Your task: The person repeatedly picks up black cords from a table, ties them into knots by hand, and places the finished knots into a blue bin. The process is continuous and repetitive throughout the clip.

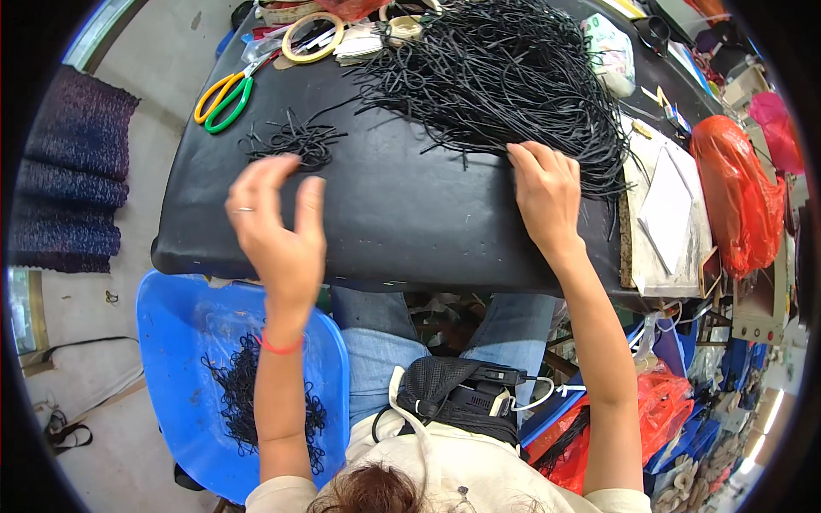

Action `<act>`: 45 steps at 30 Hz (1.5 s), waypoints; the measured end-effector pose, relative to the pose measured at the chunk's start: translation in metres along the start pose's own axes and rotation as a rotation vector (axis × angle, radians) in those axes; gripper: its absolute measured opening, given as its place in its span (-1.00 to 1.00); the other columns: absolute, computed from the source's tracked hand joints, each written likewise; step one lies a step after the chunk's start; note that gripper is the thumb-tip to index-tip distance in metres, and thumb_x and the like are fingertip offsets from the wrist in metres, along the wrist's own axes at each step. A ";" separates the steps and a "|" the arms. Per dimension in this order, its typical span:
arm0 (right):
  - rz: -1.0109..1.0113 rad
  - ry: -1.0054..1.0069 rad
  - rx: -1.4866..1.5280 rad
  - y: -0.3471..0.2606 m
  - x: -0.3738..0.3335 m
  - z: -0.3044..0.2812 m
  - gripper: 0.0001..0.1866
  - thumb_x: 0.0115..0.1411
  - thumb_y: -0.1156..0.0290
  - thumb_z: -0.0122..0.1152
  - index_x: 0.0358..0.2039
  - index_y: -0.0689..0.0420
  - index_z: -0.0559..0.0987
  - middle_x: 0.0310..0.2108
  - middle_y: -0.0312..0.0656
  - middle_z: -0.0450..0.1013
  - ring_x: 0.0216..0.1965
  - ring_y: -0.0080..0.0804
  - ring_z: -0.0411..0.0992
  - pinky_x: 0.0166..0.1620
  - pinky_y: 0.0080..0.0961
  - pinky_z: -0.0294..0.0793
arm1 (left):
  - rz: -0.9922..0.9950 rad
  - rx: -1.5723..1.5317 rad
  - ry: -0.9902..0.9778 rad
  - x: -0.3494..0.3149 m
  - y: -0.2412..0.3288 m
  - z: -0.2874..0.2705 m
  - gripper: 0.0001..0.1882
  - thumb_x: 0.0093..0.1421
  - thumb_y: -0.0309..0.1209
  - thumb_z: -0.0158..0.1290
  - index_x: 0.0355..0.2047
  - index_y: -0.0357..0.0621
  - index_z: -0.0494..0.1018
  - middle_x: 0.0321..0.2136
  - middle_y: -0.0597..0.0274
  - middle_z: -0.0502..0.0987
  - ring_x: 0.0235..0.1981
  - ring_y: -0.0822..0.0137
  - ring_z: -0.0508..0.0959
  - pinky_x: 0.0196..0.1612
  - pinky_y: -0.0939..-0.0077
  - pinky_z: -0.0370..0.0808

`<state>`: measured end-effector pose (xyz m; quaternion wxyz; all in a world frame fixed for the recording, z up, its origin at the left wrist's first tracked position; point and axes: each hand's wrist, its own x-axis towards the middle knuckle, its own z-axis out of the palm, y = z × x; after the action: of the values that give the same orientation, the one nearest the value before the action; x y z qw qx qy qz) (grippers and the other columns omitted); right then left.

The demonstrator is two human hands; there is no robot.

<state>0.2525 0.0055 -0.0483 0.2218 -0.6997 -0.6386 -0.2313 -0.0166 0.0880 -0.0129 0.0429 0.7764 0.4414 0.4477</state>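
Note:
A large heap of thin black cords (pixel 505 77) spreads over the far part of the black padded table. At its near edge my right hand (pixel 547 188) has its fingers drawn together, pinching a black cord; the fingertips are partly lost against the dark strands. Farther left lies a small tangled bunch of black cords (pixel 299 144). My left hand (pixel 278 218) hovers just in front of that bunch, slightly blurred, with thumb and fingers apart and nothing between them. Beyond the small bunch rest scissors (pixel 229 101) with one yellow and one green handle.
A blue plastic basin (pixel 171 368) holding knotted black cords (pixel 239 389) stands left of my lap, below the table edge. Rolls of tape (pixel 291 38) lie at the back left. A pale board (pixel 637 256) and a red plastic bag (pixel 740 197) are at the right.

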 end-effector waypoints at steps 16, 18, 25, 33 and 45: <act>-0.094 -0.073 0.421 -0.057 -0.023 -0.073 -0.74 -0.16 0.56 0.16 -0.35 0.13 0.54 -0.47 -0.28 0.37 -0.39 -0.39 0.37 -0.24 -0.48 0.35 | -0.606 -0.945 -0.864 -0.052 0.050 -0.021 -0.84 0.11 -0.48 0.04 -0.31 -0.30 0.47 -0.41 0.21 0.51 -0.43 0.46 0.51 -0.37 0.64 0.45; 0.177 0.022 0.522 -0.060 -0.020 -0.074 -0.78 -0.11 0.63 0.21 -0.37 0.17 0.53 -0.48 -0.19 0.42 -0.47 -0.31 0.41 -0.43 -0.51 0.40 | -0.898 -1.186 -0.795 -0.055 0.054 -0.021 -0.82 0.16 -0.43 0.00 -0.28 -0.29 0.44 -0.40 0.21 0.51 -0.44 0.45 0.52 -0.39 0.63 0.47; 0.195 -0.175 0.763 -0.107 -0.030 -0.064 -0.77 -0.03 0.63 0.14 -0.30 0.18 0.49 -0.43 -0.18 0.39 -0.45 -0.26 0.36 -0.39 -0.43 0.37 | -1.162 -1.463 -0.553 -0.064 0.060 -0.002 -0.81 0.20 -0.44 -0.06 -0.22 -0.26 0.40 -0.36 0.18 0.50 -0.37 0.39 0.55 -0.45 0.70 0.54; 0.183 -0.201 0.888 -0.107 -0.029 -0.062 -0.78 -0.04 0.63 0.16 -0.31 0.19 0.50 -0.44 -0.19 0.43 -0.44 -0.30 0.41 -0.39 -0.48 0.39 | -1.145 -1.463 -0.555 -0.066 0.059 -0.002 -0.84 0.18 -0.47 -0.04 -0.23 -0.23 0.42 -0.30 0.21 0.50 -0.30 0.44 0.51 -0.24 0.59 0.52; -0.068 -0.144 0.636 -0.096 -0.028 -0.074 -0.77 -0.13 0.60 0.17 -0.37 0.19 0.52 -0.48 -0.25 0.38 -0.49 -0.39 0.33 -0.42 -0.52 0.28 | -1.158 -1.491 -0.770 -0.060 0.049 -0.010 -0.84 0.19 -0.42 -0.05 -0.30 -0.24 0.44 -0.38 0.18 0.52 -0.33 0.42 0.52 -0.25 0.52 0.50</act>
<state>0.1522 -0.0527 -0.0052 0.3756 -0.5880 -0.7160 0.0225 -0.0043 0.0117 -0.0237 0.8649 0.3103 0.3142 0.2388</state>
